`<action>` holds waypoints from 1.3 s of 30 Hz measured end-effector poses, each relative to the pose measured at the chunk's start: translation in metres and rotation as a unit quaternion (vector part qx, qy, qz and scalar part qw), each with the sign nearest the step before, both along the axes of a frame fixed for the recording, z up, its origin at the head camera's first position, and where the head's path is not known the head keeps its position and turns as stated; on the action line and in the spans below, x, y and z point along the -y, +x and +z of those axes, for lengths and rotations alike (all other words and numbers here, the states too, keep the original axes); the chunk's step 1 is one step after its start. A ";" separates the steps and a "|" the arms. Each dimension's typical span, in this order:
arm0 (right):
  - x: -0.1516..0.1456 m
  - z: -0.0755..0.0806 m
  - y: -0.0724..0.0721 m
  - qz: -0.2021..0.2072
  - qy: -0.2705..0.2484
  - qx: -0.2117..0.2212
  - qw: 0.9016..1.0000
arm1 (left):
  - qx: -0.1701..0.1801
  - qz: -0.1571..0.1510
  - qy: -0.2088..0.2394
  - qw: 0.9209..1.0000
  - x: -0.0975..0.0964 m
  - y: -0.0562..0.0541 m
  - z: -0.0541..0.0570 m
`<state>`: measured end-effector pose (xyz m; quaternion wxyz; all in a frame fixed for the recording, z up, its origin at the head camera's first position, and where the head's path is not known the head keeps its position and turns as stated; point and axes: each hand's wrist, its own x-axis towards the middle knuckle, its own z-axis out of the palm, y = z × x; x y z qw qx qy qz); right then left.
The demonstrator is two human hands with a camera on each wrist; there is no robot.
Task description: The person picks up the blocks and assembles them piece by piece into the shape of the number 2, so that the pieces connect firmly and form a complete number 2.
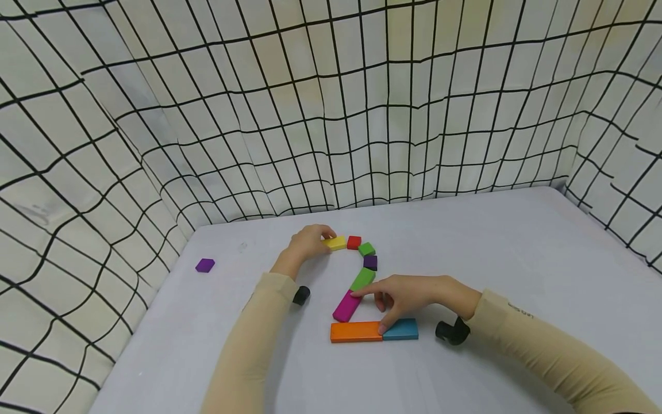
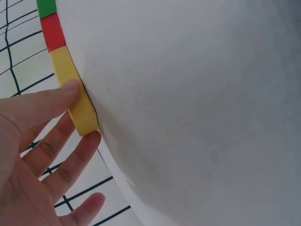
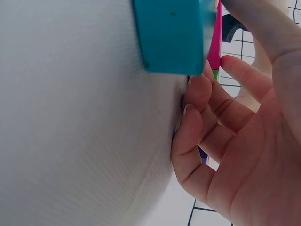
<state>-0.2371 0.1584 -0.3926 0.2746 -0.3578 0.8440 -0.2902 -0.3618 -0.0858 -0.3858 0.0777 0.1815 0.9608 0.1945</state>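
Note:
My left hand (image 1: 308, 242) pinches a yellow block (image 1: 337, 243); in the left wrist view the thumb lies on its face and a fingertip meets its end. From there a curve runs through a red block (image 1: 354, 242), a small green block (image 1: 366, 249), a dark purple block (image 1: 370, 263), a longer green block (image 1: 363, 279) and a magenta block (image 1: 345, 307). The right hand (image 1: 414, 290) touches the magenta block's upper end with its outstretched index finger. Its thumb rests where an orange block (image 1: 357, 332) meets a blue block (image 1: 402, 329); the other fingers bend loosely.
A lone purple block (image 1: 204, 265) lies at the left of the white table (image 1: 517, 247). Black netting (image 1: 388, 106) over pale sheeting rises behind the table and along both sides. Black wrist devices (image 1: 453, 332) hang under both wrists.

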 end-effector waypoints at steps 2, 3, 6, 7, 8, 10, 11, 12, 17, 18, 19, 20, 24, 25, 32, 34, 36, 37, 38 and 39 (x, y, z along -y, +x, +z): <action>0.000 0.000 0.000 0.000 0.000 0.000 1.000 | 0.000 -0.003 0.000 1.000 0.000 0.000 0.000; 0.000 0.000 0.000 -0.001 0.001 -0.001 1.000 | 0.000 -0.004 -0.001 1.000 -0.001 0.001 0.001; 0.000 0.001 0.000 -0.002 0.003 -0.001 1.000 | 0.000 -0.007 -0.003 1.000 -0.002 0.001 0.002; 0.001 0.001 0.000 -0.002 0.004 -0.001 1.000 | 0.000 -0.006 -0.004 1.000 -0.003 0.001 0.001; 0.001 0.000 0.000 -0.003 0.006 0.000 1.000 | 0.001 -0.006 -0.005 1.000 -0.003 0.001 0.001; 0.001 0.001 0.001 -0.005 0.006 0.001 1.000 | 0.001 -0.005 -0.006 1.000 -0.004 0.001 0.001; 0.001 0.001 0.001 -0.006 0.006 0.002 1.000 | 0.001 -0.004 -0.006 1.000 -0.004 0.001 0.001; 0.001 0.001 0.001 -0.006 0.006 0.002 1.000 | 0.002 -0.003 -0.005 1.000 -0.005 0.001 0.001; 0.001 0.001 0.001 -0.006 0.003 0.002 1.000 | 0.003 -0.002 0.000 1.000 -0.005 0.001 0.001; 0.001 0.001 0.001 -0.005 0.001 0.001 1.000 | 0.002 -0.002 0.001 1.000 -0.005 0.001 0.001; 0.001 0.001 0.001 -0.004 0.000 0.000 1.000 | 0.002 -0.002 0.001 1.000 -0.005 0.001 0.001; 0.001 0.001 0.001 -0.004 0.000 0.000 1.000 | 0.001 -0.002 0.000 1.000 -0.005 0.000 0.000; 0.000 0.000 0.001 -0.003 -0.002 -0.002 1.000 | -0.002 0.000 -0.002 1.000 -0.005 0.001 0.000; 0.000 0.000 0.001 -0.003 0.000 -0.002 1.000 | -0.001 0.000 -0.002 1.000 -0.005 0.001 0.000; 0.000 0.000 0.001 -0.002 -0.003 -0.005 1.000 | 0.004 0.005 -0.002 1.000 -0.006 0.003 0.001; 0.000 0.000 0.001 -0.003 -0.003 -0.003 1.000 | 0.005 0.005 -0.002 1.000 -0.006 0.003 0.002; 0.000 0.000 0.002 -0.005 -0.002 -0.001 1.000 | 0.008 0.003 0.000 1.000 -0.005 0.003 0.002; 0.000 0.000 0.002 -0.006 -0.001 0.001 1.000 | 0.009 0.002 0.001 1.000 -0.004 0.004 0.002; 0.000 0.000 0.002 -0.006 -0.001 0.002 1.000 | 0.010 0.001 0.002 1.000 -0.004 0.004 0.002; 0.000 0.000 0.002 -0.006 0.000 0.002 1.000 | 0.010 0.001 0.003 1.000 -0.003 0.004 0.002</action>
